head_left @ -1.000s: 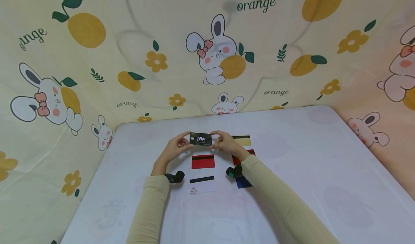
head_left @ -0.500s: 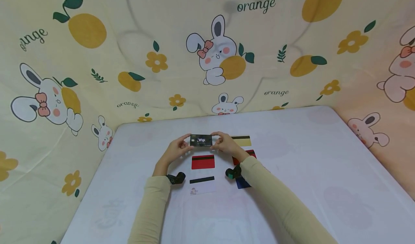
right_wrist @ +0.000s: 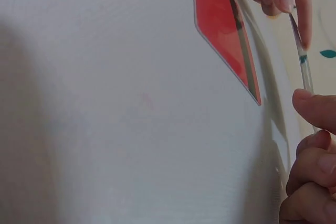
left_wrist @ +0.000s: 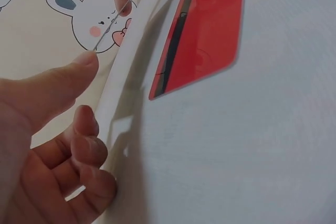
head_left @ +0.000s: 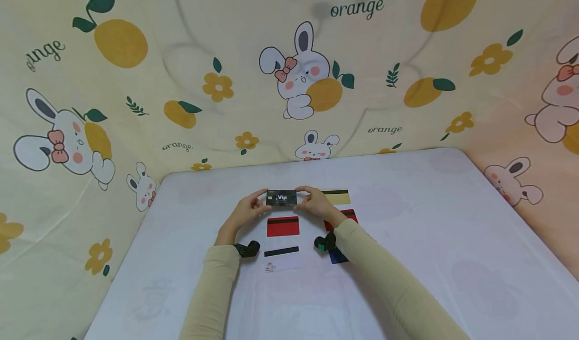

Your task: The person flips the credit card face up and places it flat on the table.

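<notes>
A black card printed "Vip" (head_left: pixel 281 198) is held up between both hands, its printed face towards the head camera. My left hand (head_left: pixel 246 210) pinches its left end between thumb and fingers; my right hand (head_left: pixel 316 203) pinches the right end. In both wrist views the card appears edge-on as a thin line, raised off the table. Just in front of it lies a red card (head_left: pixel 283 227) with a dark stripe, followed by a white card (head_left: pixel 282 263) with a black stripe. Beside the right hand is a gold card (head_left: pixel 336 197).
Under the right forearm, a second red card (head_left: pixel 350 214) and a dark blue card (head_left: pixel 338 256) are partly hidden. All lie on a white-covered table (head_left: pixel 429 239). Behind it hangs a cream cloth (head_left: pixel 244 38) printed with rabbits and oranges.
Both hands have come slightly down and nearer in the head view, bringing the black card closer to the red card. The grips look unchanged, and the other cards stay in place.
</notes>
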`<state>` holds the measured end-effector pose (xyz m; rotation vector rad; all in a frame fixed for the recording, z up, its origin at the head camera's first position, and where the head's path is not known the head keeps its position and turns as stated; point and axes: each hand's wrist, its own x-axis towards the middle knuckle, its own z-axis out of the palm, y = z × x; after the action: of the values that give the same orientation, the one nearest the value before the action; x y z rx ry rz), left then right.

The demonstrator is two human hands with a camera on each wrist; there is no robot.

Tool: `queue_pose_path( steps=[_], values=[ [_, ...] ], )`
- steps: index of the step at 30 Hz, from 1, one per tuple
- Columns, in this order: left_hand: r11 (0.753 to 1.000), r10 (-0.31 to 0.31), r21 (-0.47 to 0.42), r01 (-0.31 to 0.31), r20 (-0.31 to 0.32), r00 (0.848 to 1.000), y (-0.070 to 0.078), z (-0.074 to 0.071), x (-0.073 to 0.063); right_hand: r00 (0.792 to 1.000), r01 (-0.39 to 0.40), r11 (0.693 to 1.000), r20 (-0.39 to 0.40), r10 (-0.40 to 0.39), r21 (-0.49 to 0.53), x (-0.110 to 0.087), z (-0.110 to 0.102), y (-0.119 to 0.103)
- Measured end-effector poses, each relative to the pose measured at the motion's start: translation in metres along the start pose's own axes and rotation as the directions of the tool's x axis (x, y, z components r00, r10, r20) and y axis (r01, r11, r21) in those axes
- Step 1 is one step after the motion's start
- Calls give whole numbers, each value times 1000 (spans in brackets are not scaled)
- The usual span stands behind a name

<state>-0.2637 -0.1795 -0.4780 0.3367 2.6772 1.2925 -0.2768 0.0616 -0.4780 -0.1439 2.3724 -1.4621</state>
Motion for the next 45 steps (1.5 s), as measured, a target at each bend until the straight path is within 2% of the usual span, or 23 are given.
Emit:
queue_pose_path(
  steps=[13,23,32,45],
  values=[
    [998,-12,69,12,-1,1000,-3,2,3,999,-48,998,-9,48,-28,5,5,3],
    [992,-82,97,79,26,996,4,1,2,999,-39,999,3,39,-30,3,5,2],
    [978,-139,165,130,47,989,5,2,6,997,-80,996,11,81,-41,5,5,2],
    [966,-173,205,160,50,984,6,2,10,990,-142,988,14,143,-58,9,5,2]
  ],
)
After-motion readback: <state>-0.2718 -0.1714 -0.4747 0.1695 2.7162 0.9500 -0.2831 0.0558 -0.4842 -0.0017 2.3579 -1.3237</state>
